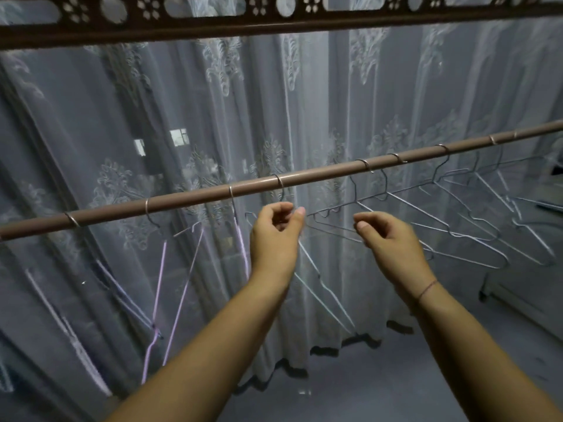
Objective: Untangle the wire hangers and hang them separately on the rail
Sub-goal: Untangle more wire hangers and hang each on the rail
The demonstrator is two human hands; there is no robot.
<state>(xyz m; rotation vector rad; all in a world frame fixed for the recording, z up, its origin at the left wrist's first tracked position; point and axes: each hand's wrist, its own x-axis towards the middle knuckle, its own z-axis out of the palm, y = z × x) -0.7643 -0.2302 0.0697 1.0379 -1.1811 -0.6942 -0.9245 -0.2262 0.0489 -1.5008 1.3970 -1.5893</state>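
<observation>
Rail (189, 197): brown, slanting up to the right across a lace curtain (304, 102).
Wire hangers (281, 187): hooked singly along the rail, spaced apart; the right-hand ones swing outward and overlap lower down.
Left hand (275, 236): just under the rail, fingers curled, thumb by the forefinger. Whether it pinches wire cannot be told.
Right hand (387, 236): beside it, fingers curled over a hanger's wire. Grip likewise unclear.

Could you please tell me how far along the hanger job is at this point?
Mostly done, it seems: several silver wire hangers hang by separate hooks spaced along the brown rail. In hand: the left hand and right hand sit curled at a middle hanger, grip unclear. Left: perhaps parting the frames that overlap right of the hands.
</observation>
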